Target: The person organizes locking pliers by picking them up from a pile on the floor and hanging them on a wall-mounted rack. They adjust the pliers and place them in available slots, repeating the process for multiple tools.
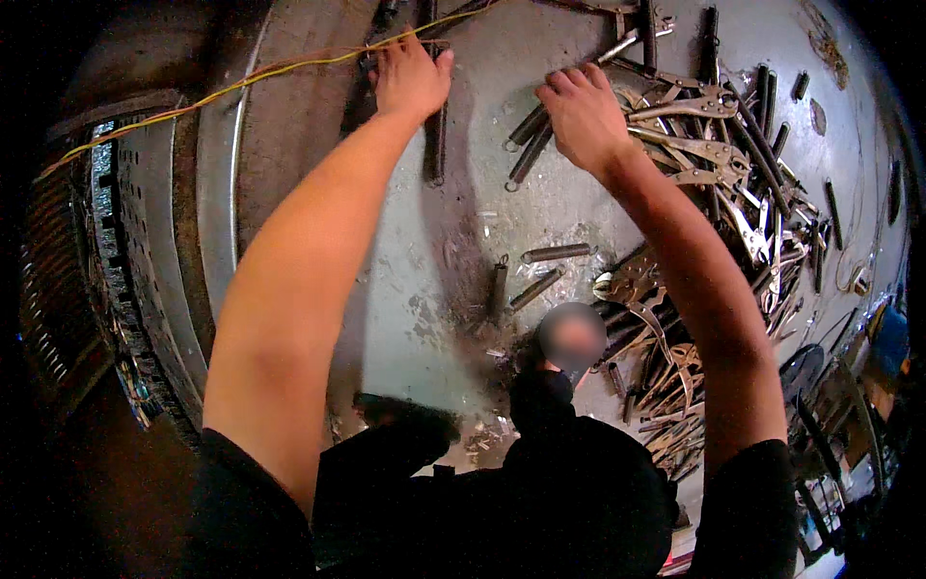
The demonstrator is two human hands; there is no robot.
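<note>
My left hand point(413, 79) reaches to the far side with its fingers apart. Its fingertips are at a yellow wire point(289, 68) and the upper part of a long dark coil spring point(436, 145); whether they press on the spring is hard to see. My right hand point(586, 116) is closed, fingers curled over two dark coil springs point(527, 159) whose looped ends stick out on its left. The palm side is hidden. Just right of that hand lies a heap of locking pliers point(709, 150) mixed with more springs.
Several short springs point(558, 253) lie on the worn grey metal surface point(405, 309) in front. More pliers point(680, 372) are piled near my right forearm. A metal edge point(236, 164) and a perforated panel point(145, 212) run along the left. A blurred round patch point(573, 336) covers something near my body.
</note>
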